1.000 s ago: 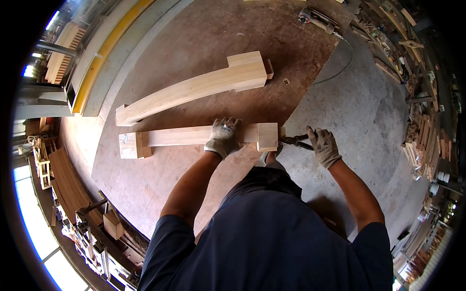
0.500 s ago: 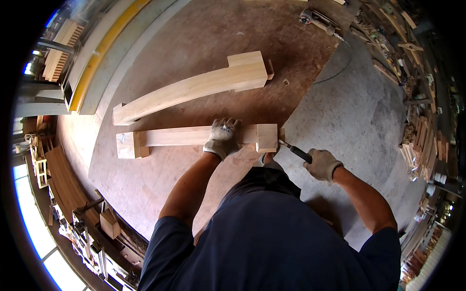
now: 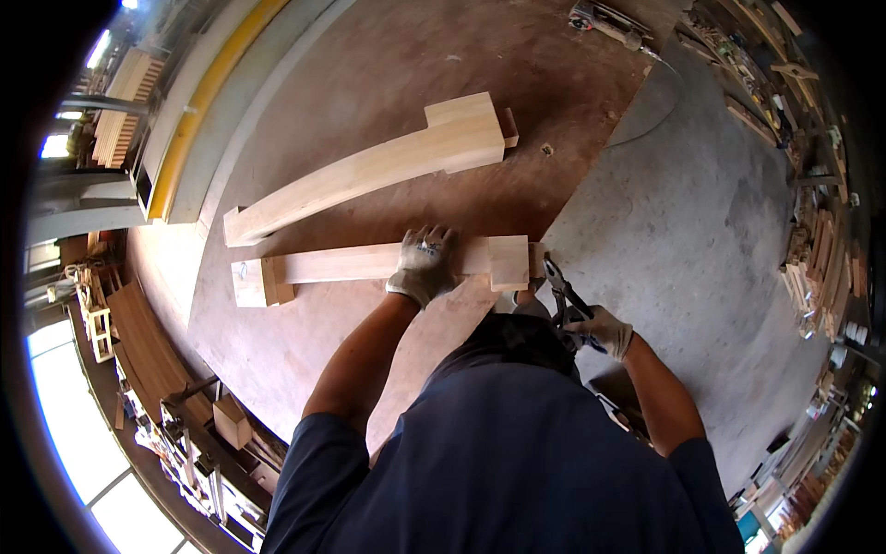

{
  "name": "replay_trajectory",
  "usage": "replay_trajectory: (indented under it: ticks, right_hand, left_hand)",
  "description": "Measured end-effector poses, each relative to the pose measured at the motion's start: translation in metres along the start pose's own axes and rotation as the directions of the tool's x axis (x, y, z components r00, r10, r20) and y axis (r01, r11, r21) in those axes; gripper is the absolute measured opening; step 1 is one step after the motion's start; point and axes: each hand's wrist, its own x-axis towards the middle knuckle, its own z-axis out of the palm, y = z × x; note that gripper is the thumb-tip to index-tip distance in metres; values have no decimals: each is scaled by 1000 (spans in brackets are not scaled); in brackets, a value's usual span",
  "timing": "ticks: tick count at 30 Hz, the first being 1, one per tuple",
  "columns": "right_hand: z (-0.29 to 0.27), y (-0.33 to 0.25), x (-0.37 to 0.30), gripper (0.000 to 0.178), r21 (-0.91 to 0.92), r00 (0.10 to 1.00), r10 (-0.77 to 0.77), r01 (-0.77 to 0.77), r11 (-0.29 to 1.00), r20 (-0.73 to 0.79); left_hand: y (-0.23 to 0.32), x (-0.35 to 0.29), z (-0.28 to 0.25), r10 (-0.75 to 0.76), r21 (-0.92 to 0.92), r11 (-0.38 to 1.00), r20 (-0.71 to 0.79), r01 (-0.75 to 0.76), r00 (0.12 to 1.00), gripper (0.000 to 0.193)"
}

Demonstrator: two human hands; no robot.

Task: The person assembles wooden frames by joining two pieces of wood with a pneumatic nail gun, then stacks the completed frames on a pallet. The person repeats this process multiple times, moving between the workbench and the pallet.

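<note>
Pliers (image 3: 574, 298) right of frame centre now slant more steeply downward, right hand (image 3: 603, 332) clamped on them, left hand (image 3: 424, 264) clasping the beam (image 3: 341, 262), suggesting changed leverage.

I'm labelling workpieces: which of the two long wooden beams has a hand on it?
The lower beam in the picture: the gloved left hand rests across it. The upper beam, visibly curved, has no hand on it.
</note>
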Motion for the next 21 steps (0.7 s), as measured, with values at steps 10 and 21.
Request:
replay_trajectory:
  ticks: [10,21]
  right_hand:
    - [8,17,13,22,-154,953,-155,117,981,-260]
    - [-105,183,28,38,-501,661,-19,-550,668,-750]
  left_hand:
    - [0,1,-1,11,-3,1000,34,-11,999,90]
    - [-134,-71,-1,59,70,996,-174,-48,983,64]
